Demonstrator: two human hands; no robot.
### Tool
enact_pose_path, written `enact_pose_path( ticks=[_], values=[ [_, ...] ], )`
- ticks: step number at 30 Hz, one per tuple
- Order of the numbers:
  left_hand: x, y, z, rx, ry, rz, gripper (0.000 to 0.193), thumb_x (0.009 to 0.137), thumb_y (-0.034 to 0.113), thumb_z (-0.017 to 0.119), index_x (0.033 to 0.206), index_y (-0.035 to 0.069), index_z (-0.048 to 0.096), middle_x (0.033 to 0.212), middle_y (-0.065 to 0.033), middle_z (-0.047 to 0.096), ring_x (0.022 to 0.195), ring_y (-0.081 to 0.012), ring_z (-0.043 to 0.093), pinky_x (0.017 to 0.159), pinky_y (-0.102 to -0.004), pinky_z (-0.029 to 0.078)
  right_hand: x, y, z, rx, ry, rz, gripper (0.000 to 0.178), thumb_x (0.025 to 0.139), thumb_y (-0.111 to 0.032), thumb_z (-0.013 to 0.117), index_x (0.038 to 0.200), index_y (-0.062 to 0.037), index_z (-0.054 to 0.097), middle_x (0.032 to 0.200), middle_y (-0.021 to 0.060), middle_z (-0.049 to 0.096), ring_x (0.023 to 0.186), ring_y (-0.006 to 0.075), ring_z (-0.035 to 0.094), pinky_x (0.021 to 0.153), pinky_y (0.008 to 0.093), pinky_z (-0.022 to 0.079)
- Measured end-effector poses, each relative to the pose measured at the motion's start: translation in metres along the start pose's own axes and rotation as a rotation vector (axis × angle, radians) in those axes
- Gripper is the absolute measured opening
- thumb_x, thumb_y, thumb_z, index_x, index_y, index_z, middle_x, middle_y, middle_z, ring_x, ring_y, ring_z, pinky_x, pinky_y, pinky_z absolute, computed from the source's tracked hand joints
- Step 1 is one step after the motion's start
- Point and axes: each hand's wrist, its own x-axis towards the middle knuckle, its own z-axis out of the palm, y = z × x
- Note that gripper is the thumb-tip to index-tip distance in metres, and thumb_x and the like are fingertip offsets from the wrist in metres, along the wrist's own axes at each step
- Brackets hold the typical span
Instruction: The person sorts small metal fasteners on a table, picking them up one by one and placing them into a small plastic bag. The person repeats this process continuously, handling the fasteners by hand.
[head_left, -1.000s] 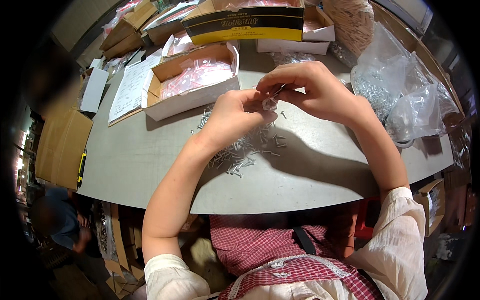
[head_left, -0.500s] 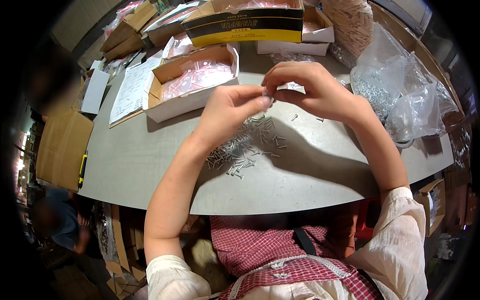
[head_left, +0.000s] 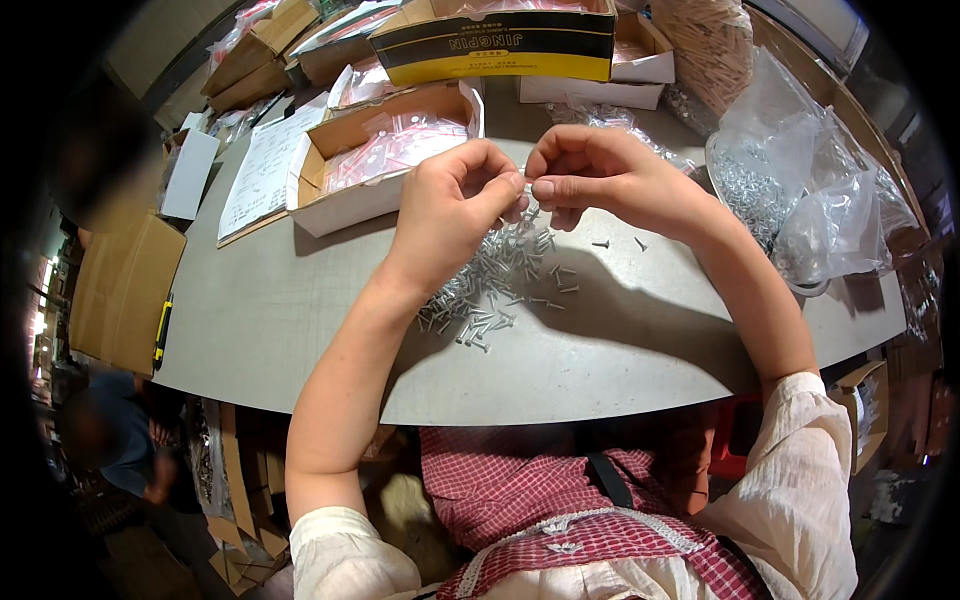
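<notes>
Both my hands meet above a loose pile of silver screws [head_left: 480,275] on the grey table. The fingers of my left hand [head_left: 450,205] are closed in a pinch. Close beside its fingertips, my right hand [head_left: 610,185] pinches with thumb and forefinger. Something small and pale or clear seems to sit between the fingertips, but the fingers mostly hide it. Two single screws [head_left: 640,244] lie apart on the table below my right hand. Just beyond my left hand stands an open white carton [head_left: 345,205] of small clear bags with red edges.
At the right, a round tray [head_left: 712,165] holds many screws and a clear plastic bag [head_left: 835,225]. A black and yellow box [head_left: 495,62] stands at the back. Left are a written sheet [head_left: 262,175] and a yellow cutter [head_left: 163,325]. Another person [head_left: 120,435] is at the lower left.
My hands have shifted slightly, and the fingertips have drawn a little apart. The right fingers, arched over before, now show the thumb laid along the forefinger.
</notes>
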Motion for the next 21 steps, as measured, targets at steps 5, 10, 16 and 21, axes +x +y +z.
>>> enact_pose_path(
  ticks=[5,10,16,21],
  values=[
    [0.000,0.003,0.003,-0.127,-0.033,0.002,0.014,0.092,0.010,0.067,0.086,-0.002,0.065,0.076,-0.0040,0.068,0.068,-0.0077,0.061,0.062,-0.0217,0.049,0.002,0.003,-0.003,0.029,-0.061,0.021,0.024,0.099,-0.026,0.063,0.096,-0.0026,0.062,0.081,0.0020,0.062,0.071,0.0095,0.061,0.067,0.0240,0.049],
    [0.001,0.002,0.001,-0.145,-0.029,0.051,0.012,0.093,0.009,0.067,0.087,-0.002,0.065,0.077,-0.0025,0.067,0.070,-0.0068,0.060,0.063,-0.0228,0.049,0.004,0.004,-0.002,0.106,-0.069,0.025,0.023,0.097,-0.025,0.062,0.091,-0.0039,0.062,0.070,-0.0021,0.051,0.061,0.0075,0.053,0.053,0.0232,0.043],
    [0.023,-0.010,-0.030,0.384,0.420,0.162,0.024,0.092,0.022,0.071,0.092,-0.002,0.066,0.079,-0.0056,0.069,0.072,-0.0112,0.063,0.068,-0.0267,0.050,0.009,0.010,-0.018,0.231,0.244,-0.019,0.031,0.095,-0.033,0.069,0.079,-0.0069,0.063,0.064,-0.0013,0.050,0.051,0.0080,0.050,0.045,0.0246,0.038],
    [0.035,-0.049,-0.119,1.253,0.604,-0.032,0.040,0.080,0.035,0.082,0.085,-0.003,0.070,0.075,-0.0080,0.069,0.069,-0.0148,0.064,0.064,-0.0288,0.049,0.022,0.010,-0.029,0.345,0.457,-0.034,0.034,0.098,-0.039,0.064,0.084,-0.0080,0.062,0.070,-0.0027,0.055,0.055,0.0081,0.052,0.055,0.0230,0.045]
  ],
)
